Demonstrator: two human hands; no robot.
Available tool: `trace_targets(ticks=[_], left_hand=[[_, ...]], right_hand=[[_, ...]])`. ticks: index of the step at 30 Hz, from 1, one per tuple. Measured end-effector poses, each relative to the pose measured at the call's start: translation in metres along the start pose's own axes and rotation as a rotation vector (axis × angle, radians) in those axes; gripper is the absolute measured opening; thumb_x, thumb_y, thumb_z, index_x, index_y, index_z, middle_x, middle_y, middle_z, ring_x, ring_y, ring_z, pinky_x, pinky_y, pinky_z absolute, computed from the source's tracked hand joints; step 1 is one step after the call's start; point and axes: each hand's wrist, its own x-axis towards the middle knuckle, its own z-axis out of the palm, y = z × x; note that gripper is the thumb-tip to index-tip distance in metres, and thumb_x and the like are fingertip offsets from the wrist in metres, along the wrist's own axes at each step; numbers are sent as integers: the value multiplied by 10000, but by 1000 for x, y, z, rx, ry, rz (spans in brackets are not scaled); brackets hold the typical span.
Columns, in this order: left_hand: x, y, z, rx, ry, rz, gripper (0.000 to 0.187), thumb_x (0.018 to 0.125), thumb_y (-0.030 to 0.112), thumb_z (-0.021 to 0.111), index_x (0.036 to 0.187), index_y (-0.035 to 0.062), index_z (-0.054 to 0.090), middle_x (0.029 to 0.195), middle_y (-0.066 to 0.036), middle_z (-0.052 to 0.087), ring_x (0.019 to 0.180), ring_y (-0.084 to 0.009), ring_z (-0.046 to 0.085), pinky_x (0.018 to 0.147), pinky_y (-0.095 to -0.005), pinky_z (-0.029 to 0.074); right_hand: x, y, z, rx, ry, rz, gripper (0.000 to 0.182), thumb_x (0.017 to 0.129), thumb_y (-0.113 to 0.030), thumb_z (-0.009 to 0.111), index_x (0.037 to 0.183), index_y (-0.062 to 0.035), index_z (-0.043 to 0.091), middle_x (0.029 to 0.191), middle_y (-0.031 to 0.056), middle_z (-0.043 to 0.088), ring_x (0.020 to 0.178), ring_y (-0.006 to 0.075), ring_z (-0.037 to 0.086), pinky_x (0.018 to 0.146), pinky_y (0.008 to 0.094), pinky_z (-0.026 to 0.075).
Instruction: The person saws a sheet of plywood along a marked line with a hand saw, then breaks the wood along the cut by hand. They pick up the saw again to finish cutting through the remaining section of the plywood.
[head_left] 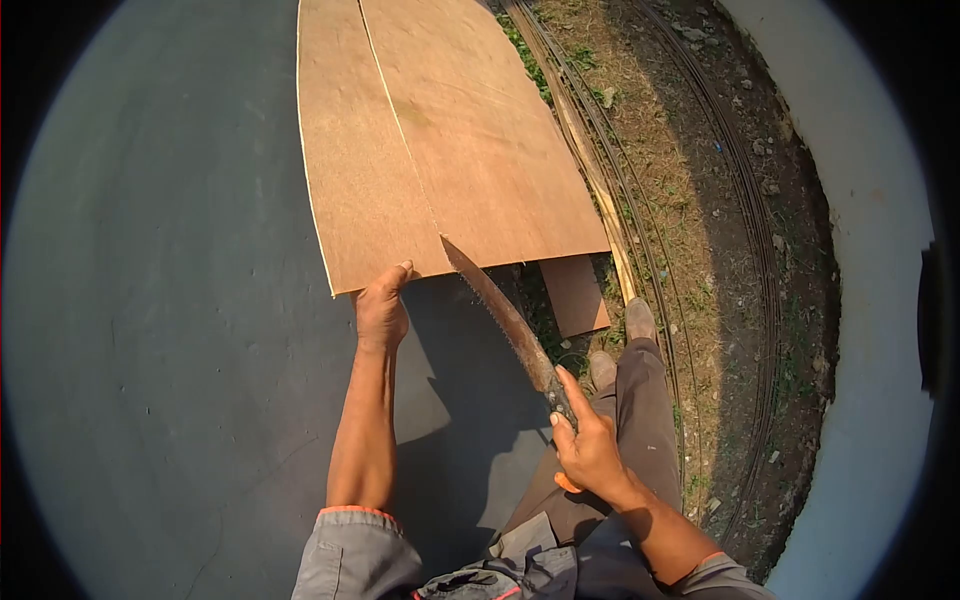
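Note:
A large thin plywood sheet point(480, 150) stretches away from me, with a long narrow cut running from its far end toward the near edge. My left hand point(382, 308) grips the near edge left of the cut, thumb on top and the fingers hidden beneath. In my right hand point(592, 445) is the handle of a handsaw point(505, 325) with a rusty, toothed blade. The blade's tip sits in the cut, a little in from the near edge, and the blade slants down toward my right hand.
A grey wall or slab surface point(180, 300) fills the left side. Long thin metal rods point(745, 190) and a wooden strip point(605, 205) lie along the ground at right. A smaller board piece point(574, 295) lies below the sheet, near my shoes point(640, 320). A pale wall point(880, 260) borders the far right.

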Motion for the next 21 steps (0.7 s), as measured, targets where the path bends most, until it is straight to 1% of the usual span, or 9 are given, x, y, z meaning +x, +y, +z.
trace_targets(ticks=[1,3,5,7,9,13,15,16,21], left_hand=[[-2,-1,-2,13,3,-44,128,893,29,750,995,-48,735,985,-95,733,928,-188,684,945,-326,499],[1,4,-1,14,11,-18,121,896,24,748,994,-46,739,978,-97,737,923,-191,691,935,-332,510],[3,7,-6,41,31,-27,123,895,23,752,995,-47,743,975,-103,740,925,-197,697,939,-336,515],[0,4,4,-4,18,-11,100,895,25,754,969,-41,742,950,-98,734,909,-193,691,927,-333,516],[-4,8,4,-5,59,-53,58,895,12,746,937,-27,738,914,-77,720,882,-176,679,908,-325,511],[-8,6,13,-20,75,-25,19,898,1,735,908,-15,735,885,-59,709,863,-164,667,894,-315,504],[-3,11,-2,24,116,-38,14,901,-2,726,905,-12,735,875,-49,705,865,-161,666,899,-316,499],[3,11,-11,24,86,-28,32,900,7,727,914,-21,733,887,-64,715,862,-168,667,897,-328,500],[-3,8,5,9,55,-12,44,897,11,728,920,-26,735,905,-87,731,870,-183,674,903,-339,502]], right_hand=[[37,-1,23,9,-48,122,624,980,-33,578,1569,-21,372,651,200,619,528,245,641,526,411,487],[99,6,67,18,-35,109,590,994,-69,571,1553,-18,387,626,193,597,519,272,628,522,413,471],[94,1,63,55,-42,98,607,989,-58,575,1563,-28,379,629,198,602,530,278,642,531,413,478],[40,-11,19,7,-109,176,624,983,-43,573,1572,-27,368,649,210,621,554,273,662,544,409,489],[-26,11,-13,23,-23,11,636,978,-30,566,1580,-27,359,664,203,631,557,250,658,552,400,493],[37,1,11,-16,-120,230,624,975,-39,570,1566,-10,371,734,229,672,638,259,711,613,399,529],[66,19,64,83,-22,61,627,974,-38,586,1563,-12,373,691,228,640,576,280,672,573,420,500],[68,12,67,94,-29,92,631,968,-32,587,1562,-9,376,722,241,657,618,298,701,591,429,514],[4,-15,-24,-5,-178,240,639,949,-12,587,1556,6,387,821,284,695,767,358,761,651,450,544]])
